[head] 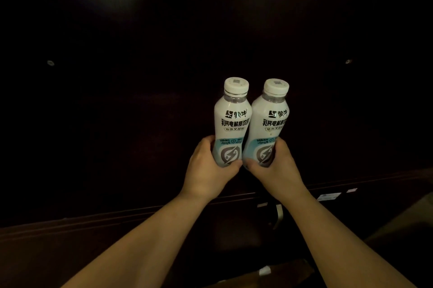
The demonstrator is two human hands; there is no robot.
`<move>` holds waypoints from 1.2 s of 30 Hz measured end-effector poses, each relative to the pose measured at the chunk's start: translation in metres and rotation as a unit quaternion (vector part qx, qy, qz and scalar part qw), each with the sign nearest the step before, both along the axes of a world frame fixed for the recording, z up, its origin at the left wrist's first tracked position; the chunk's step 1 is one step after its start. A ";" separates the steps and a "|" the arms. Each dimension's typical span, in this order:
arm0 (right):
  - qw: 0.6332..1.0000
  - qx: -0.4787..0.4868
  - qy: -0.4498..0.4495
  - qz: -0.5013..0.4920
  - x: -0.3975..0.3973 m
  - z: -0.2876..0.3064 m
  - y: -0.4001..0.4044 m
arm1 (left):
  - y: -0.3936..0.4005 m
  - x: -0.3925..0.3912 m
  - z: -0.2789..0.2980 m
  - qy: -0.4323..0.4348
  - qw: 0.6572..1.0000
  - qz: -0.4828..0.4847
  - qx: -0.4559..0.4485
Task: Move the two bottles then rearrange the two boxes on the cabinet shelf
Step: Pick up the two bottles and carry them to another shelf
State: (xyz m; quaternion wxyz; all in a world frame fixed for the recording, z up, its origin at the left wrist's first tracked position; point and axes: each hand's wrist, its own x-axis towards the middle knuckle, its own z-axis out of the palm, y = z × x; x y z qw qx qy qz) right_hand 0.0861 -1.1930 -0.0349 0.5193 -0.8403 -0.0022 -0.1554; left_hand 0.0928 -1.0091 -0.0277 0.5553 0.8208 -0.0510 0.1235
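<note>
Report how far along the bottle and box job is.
Nothing looks finished. In hand: the left hand grips the left bottle and the right hand the right bottle, both upright, side by side, before the dark cabinet. Left: setting them down, rearranging the boxes, unseen here.

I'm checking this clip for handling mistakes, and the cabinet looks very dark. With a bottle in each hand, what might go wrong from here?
1. The left hand and right hand grip the left bottle and right bottle only near their bases, so either top-heavy bottle may tip or slip.
2. The bottles sit very close side by side; they may knock together.
3. The cabinet interior is nearly black, so a misjudged placement seems possible.
</note>
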 end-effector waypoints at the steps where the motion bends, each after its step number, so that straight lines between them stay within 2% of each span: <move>1: 1.000 -0.002 0.001 0.000 0.000 0.000 0.000 | 0.000 -0.001 0.000 -0.001 1.000 -0.001 0.003; 18: 1.000 -0.018 0.008 -0.004 -0.007 -0.003 -0.002 | 0.004 -0.006 -0.004 0.004 1.000 0.008 0.026; 36: 1.000 0.018 -0.002 0.003 -0.027 0.016 0.006 | 0.008 -0.015 0.001 0.024 0.999 -0.006 0.038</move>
